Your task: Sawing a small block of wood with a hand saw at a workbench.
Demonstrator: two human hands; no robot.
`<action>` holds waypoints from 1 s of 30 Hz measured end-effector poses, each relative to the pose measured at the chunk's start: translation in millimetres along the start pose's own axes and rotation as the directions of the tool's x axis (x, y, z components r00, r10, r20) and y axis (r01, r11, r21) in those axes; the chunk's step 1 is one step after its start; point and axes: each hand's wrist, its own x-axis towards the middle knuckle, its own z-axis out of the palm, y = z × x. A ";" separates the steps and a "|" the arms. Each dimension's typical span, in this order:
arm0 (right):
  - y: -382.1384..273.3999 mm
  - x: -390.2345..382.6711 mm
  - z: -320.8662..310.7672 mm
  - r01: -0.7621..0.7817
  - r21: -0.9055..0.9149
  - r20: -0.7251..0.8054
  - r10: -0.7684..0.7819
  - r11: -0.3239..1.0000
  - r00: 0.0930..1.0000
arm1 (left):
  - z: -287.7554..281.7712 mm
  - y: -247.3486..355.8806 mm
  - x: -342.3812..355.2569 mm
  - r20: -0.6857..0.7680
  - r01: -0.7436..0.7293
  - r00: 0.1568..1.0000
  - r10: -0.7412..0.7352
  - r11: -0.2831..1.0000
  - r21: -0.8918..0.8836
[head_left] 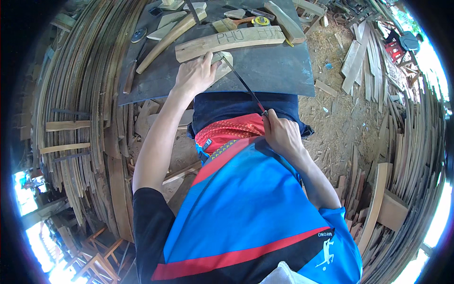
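Note:
My left hand (196, 73) presses a small pale wood piece (225, 69) onto the dark tabletop (279, 78), its fingers bent over the near-left side of the piece. In my right hand (283, 132), held close to my waist, is the grip end of a long thin dark file-like tool (246, 86) with a red part by the handle. Its far end lies across the wood piece, near my left fingertips. Whether the tool is a file or a narrow saw cannot be made out. Just beyond, touching or close to my left fingers, lies a curved wooden board (231, 41) with dark hand-marked letters.
A long wooden-handled tool (165, 45) and a slim chisel-like tool (130, 78) lie on the table's left. Behind the board are a brush (227, 24), a yellow tape measure (261, 21) and a wood block (286, 23). Stacked planks (80, 109) line both sides.

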 end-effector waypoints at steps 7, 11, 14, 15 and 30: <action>-1.9 1.4 4.7 0.010 -0.008 0.002 -0.010 1.000 1.000 | 7.1 -7.1 -0.4 -0.093 -0.047 0.994 0.049 0.999 0.025; -2.9 3.8 7.2 0.003 -0.011 -0.005 -0.003 1.000 1.000 | 9.0 -10.0 2.2 -0.103 -0.062 0.992 0.065 0.997 0.034; -2.2 5.1 10.1 0.010 -0.005 -0.016 -0.010 1.000 1.000 | 11.4 -12.4 3.1 -0.139 -0.086 0.986 0.093 0.995 0.054; -2.2 5.7 10.8 0.017 -0.006 -0.019 -0.017 1.000 1.000 | 12.1 -13.8 3.4 -0.143 -0.082 0.986 0.089 0.995 0.055; -4.5 17.3 16.9 0.023 0.022 -0.039 -0.022 0.999 0.999 | -0.2 -15.0 9.5 -0.018 0.007 1.000 -0.008 1.000 -0.010</action>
